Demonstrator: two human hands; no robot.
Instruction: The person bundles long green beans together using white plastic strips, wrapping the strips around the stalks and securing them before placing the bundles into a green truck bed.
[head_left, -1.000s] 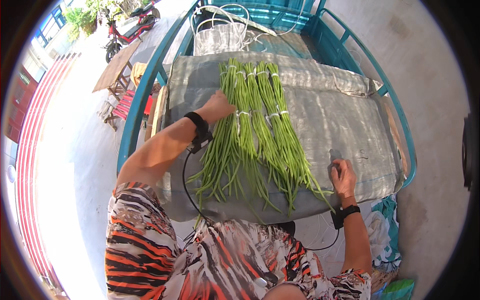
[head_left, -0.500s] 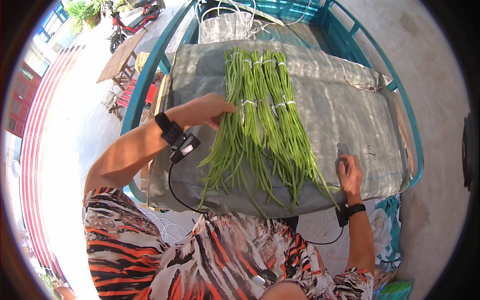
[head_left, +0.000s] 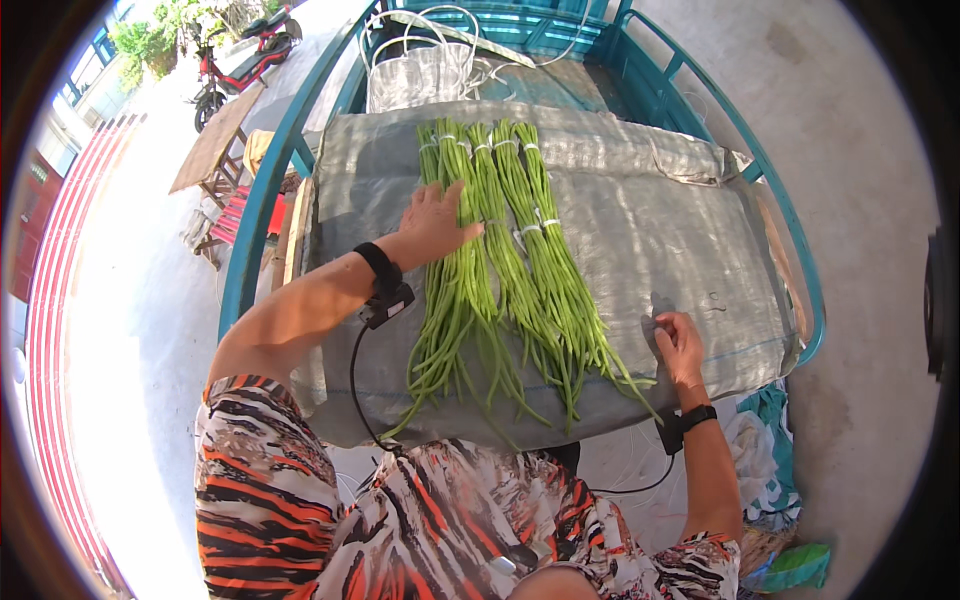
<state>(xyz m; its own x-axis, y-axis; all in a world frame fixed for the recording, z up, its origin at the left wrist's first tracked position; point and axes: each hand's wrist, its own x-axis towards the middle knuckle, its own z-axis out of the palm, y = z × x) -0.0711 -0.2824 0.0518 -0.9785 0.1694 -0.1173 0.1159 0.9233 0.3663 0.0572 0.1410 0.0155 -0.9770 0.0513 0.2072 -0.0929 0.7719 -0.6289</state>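
On the grey woven plastic sheet (head_left: pixel 640 230) spread over the teal metal cart bed (head_left: pixel 790 260) lie bundles of long green beans tied with pale bands (head_left: pixel 500 250), side by side. Left hand (head_left: pixel 435 225) rests flat on the leftmost bundle, fingers spread, its grip wide and closed on nothing. Right hand (head_left: pixel 680 345) presses the sheet near its front edge, just beside the bean tips, grip narrow. Loose tips overhang that edge; a push from the left hand could slide a bundle off, or snap pods.
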